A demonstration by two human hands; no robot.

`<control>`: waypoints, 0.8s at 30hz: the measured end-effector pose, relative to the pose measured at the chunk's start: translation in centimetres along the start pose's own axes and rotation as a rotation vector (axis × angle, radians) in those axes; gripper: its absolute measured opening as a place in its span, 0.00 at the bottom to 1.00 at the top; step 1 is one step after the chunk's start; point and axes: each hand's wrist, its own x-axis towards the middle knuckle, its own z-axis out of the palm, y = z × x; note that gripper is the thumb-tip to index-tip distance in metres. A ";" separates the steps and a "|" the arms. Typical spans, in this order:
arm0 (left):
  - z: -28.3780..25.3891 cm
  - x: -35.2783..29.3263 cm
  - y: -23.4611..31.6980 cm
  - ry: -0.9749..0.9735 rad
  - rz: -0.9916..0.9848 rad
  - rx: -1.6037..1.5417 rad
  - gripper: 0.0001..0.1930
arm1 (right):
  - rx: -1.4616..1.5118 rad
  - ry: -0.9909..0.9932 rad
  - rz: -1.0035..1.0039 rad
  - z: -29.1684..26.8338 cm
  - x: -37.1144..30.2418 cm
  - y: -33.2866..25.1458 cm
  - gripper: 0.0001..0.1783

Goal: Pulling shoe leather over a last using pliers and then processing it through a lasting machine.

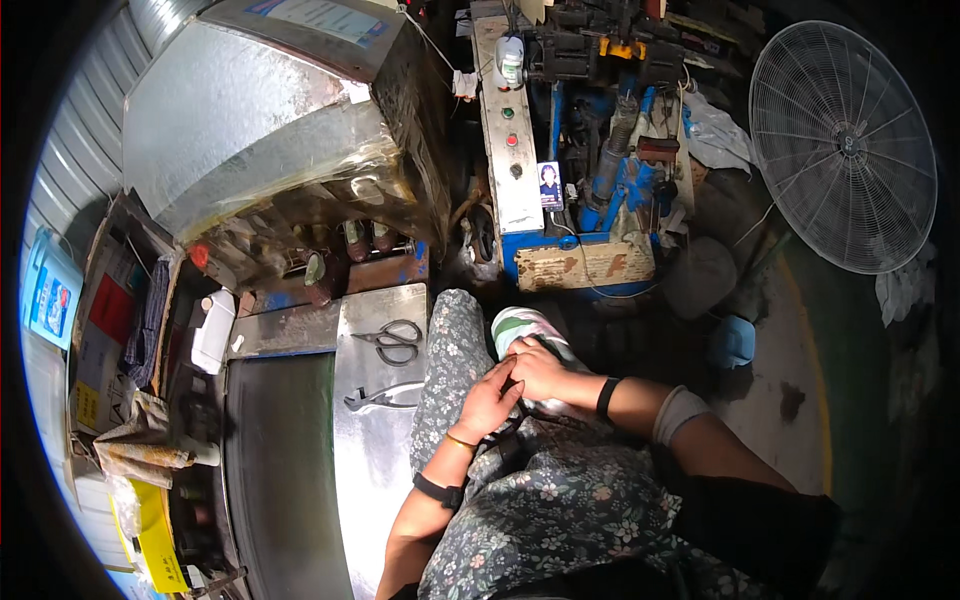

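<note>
My left hand (488, 403) and my right hand (538, 371) meet over my lap, fingertips overlapping. The left fingers are fairly straight, with the thumb apart from them. Curled fingers on the right hand partly hide behind the left; whether they hold anything does not show. Beneath them lies a white, green and pink patterned cloth (520, 326) over my right knee. Left of my knee, scissors (392, 343) with dark handles and metal pliers (384, 397) rest on a bare metal plate (372, 480), apart from both hands.
Several dark shoes (320, 278) stand at the opening of a metal hood (270, 120). Ahead is a blue-framed machine (620, 190) with push buttons and a lit phone (550, 186). A large fan (846, 145) stands right, near a small blue stool-like object (733, 342). A white bottle (213, 332) sits left.
</note>
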 end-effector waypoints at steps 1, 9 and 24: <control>0.0 0.0 0.1 0.008 0.036 0.010 0.26 | -0.034 -0.005 -0.010 -0.1 0.0 -0.1 0.13; 0.1 0.1 0.5 0.009 0.011 -0.014 0.25 | -0.025 0.028 -0.015 -0.6 -0.1 -0.4 0.16; 0.2 0.3 0.9 -0.006 -0.006 -0.003 0.24 | -0.032 -0.016 0.032 -1.0 -0.4 -0.1 0.14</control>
